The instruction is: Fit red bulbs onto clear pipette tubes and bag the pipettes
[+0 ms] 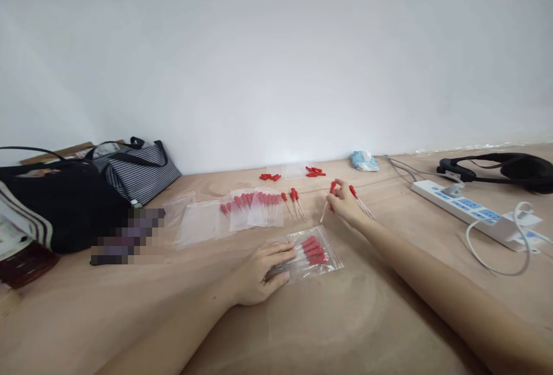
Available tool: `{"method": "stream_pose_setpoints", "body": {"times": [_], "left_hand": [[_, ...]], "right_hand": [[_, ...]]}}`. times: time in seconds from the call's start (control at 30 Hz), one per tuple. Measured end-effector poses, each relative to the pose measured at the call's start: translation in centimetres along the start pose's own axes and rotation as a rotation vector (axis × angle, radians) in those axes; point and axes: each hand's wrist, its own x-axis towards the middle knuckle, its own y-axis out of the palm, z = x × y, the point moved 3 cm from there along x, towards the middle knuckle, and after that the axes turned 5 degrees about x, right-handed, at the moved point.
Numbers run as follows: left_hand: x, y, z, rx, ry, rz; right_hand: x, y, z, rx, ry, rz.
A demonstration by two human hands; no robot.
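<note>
My left hand (263,268) rests on the table with its fingers and thumb around one end of a clear zip bag (332,260). Inside the bag lie several droppers (311,243) with red rubber bulbs, their thin clear tubes running under my fingers. Farther right, my right hand (345,199) pinches a single dropper (324,211) near its red bulb, tube slanting down to the left. Just beyond that hand lie a few loose droppers (354,192). To its left is another small group of droppers (294,195).
Packed bags of droppers (253,205) and a flat plastic bag (196,224) lie to the left. More droppers (315,171) sit near the wall, by a blue tissue pack (364,161). A power strip (470,208), headphones (496,167), a black bag (73,202) and a striped bag (133,170) flank them.
</note>
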Motion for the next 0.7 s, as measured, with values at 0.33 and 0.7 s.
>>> {"method": "stream_pose_setpoints", "body": {"times": [0.33,0.7], "left_hand": [[0.0,0.0,0.0,0.009,-0.047,0.020],[0.1,0.1,0.0,0.009,-0.068,-0.014]], "right_hand": [[-6.5,-2.5,-1.0,0.397,0.071,-0.007],[-7.5,-1.3,-0.9,0.486,0.061,0.070]]}}
